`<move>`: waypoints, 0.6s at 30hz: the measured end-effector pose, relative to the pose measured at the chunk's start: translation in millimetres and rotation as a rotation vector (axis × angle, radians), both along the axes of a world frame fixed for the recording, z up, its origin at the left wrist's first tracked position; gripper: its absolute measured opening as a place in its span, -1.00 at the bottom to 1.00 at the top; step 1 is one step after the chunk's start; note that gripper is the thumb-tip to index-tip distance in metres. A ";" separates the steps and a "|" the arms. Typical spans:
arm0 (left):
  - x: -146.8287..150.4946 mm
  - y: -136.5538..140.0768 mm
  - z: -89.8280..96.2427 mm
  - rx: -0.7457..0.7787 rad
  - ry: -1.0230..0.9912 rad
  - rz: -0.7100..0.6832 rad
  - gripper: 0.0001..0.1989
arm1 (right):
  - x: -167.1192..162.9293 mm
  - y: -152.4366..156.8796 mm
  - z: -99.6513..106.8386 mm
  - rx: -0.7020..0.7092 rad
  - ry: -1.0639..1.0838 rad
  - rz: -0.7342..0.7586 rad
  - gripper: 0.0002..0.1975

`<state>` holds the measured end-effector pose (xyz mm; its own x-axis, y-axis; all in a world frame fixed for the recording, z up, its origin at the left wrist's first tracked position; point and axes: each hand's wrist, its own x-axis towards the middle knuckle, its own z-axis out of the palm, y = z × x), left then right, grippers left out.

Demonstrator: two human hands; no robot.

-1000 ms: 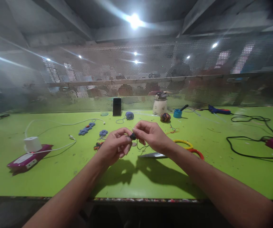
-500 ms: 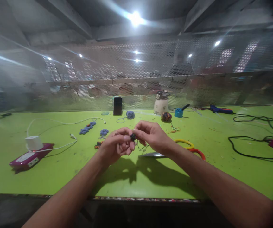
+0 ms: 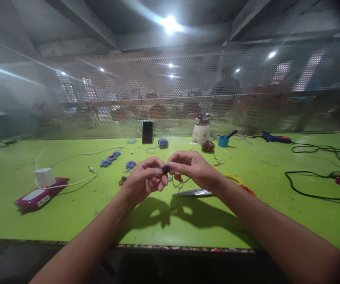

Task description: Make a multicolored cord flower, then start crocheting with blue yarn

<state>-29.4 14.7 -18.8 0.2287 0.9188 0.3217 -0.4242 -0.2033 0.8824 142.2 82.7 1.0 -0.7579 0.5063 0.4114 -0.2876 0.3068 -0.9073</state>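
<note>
Between both hands, above the green table [image 3: 78, 221], is a small dark yarn piece [image 3: 165, 169] with a loose dark strand hanging from it. My left hand [image 3: 146, 176] pinches it from the left between thumb and fingers. From the right, the closed thumb and fingertips of my right hand [image 3: 189, 167] meet at its edge; a bit of red shows there. Scissors [image 3: 198, 192] with yellow and red handles lie below my right forearm, partly hidden. Left of my left hand lie a blue yarn flower [image 3: 130, 165] and a dark and orange yarn piece [image 3: 122, 181].
A purple power strip [image 3: 44, 193] with a white charger and cable lies left, near joined blue flowers [image 3: 110, 159]. Behind stand a phone [image 3: 147, 132], blue yarn ball [image 3: 163, 143], multicoloured yarn ball [image 3: 208, 146], jug [image 3: 201, 129] and blue tape roll [image 3: 223, 141]. A glue gun [image 3: 276, 137] lies right.
My right thumb and fingers have shifted slightly at the dark yarn piece, which appears turned a little. My left hand keeps its pinch. The whole view has shifted very slightly.
</note>
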 end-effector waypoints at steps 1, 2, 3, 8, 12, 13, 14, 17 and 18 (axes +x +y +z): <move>0.5 -1.0 1.0 0.006 0.017 0.004 -0.95 | 0.2 0.7 -0.3 0.006 0.001 0.005 -0.82; 1.0 -2.3 2.0 0.015 0.036 0.009 -0.94 | 0.4 1.2 -0.4 0.011 0.005 0.012 -0.83; 1.5 -3.6 3.0 0.025 0.053 0.013 -0.93 | 0.5 1.6 -0.5 0.013 0.008 0.021 -0.83; 4.8 -8.4 5.7 0.085 0.103 0.051 -0.85 | 0.9 2.0 0.3 0.020 0.013 0.032 -0.85; 8.0 -7.9 5.0 0.134 0.144 0.145 -0.86 | 0.9 2.7 -0.2 0.025 0.005 0.021 -0.85; 8.7 -7.6 4.7 0.153 0.161 0.170 -0.87 | 0.7 3.0 -0.6 0.023 0.002 0.019 -0.85; 9.5 -7.4 4.6 0.175 0.179 0.191 -0.87 | 0.6 3.1 -1.0 0.020 0.000 0.015 -0.85; 12.5 -8.6 6.1 0.235 0.230 0.252 -0.89 | 0.1 2.9 -1.6 0.005 -0.007 0.003 -0.85; 13.8 -9.5 7.3 0.249 0.244 0.268 -0.90 | 0.1 2.6 -1.5 -0.001 -0.009 0.000 -0.85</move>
